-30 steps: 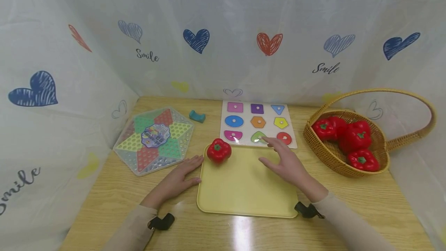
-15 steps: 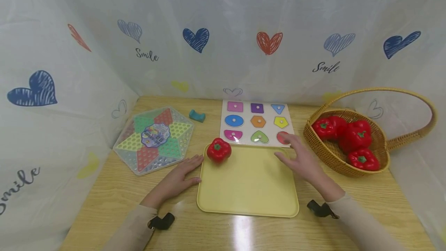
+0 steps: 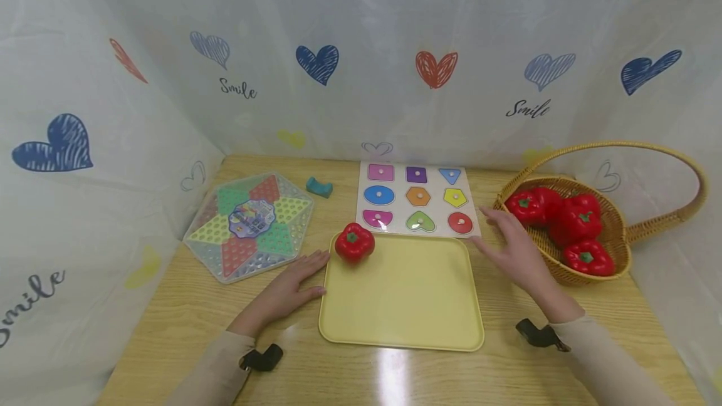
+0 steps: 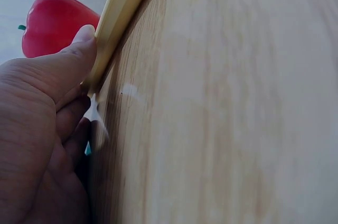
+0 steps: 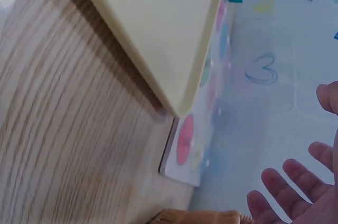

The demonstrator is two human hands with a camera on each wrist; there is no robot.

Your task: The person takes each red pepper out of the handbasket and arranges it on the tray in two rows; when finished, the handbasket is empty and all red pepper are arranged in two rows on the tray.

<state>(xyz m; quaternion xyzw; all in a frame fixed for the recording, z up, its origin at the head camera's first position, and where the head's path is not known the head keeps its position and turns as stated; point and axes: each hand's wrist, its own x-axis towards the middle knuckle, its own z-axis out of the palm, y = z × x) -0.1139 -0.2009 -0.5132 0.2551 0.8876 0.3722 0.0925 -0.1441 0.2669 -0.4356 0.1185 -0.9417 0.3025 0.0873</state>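
Note:
A red bell pepper (image 3: 354, 244) with a green stem sits in the far left corner of the yellow tray (image 3: 403, 306). Along the tray's left edge lies my left hand (image 3: 290, 286), fingers straight, the thumb (image 4: 79, 49) right at the rim in the left wrist view. My right hand (image 3: 517, 254) holds nothing; its fingers are loosely extended between the tray and the wicker basket (image 3: 541, 260), overlapping the basket's left side in the head view. Several more red bell peppers (image 3: 575, 221) lie in the basket. In the right wrist view the right fingers (image 5: 285, 192) are spread.
Behind the tray lies a white shape puzzle board (image 3: 397, 180) with coloured knobbed pieces. A hexagonal Chinese checkers board (image 3: 251, 221) is at the left, with a small teal block (image 3: 319, 188) near it. A curtain printed with hearts (image 3: 361, 99) stands behind the table.
My right hand has moved right, from over the tray's far side past the puzzle board's corner to the basket's left side. The left hand and the pepper on the tray have stayed put.

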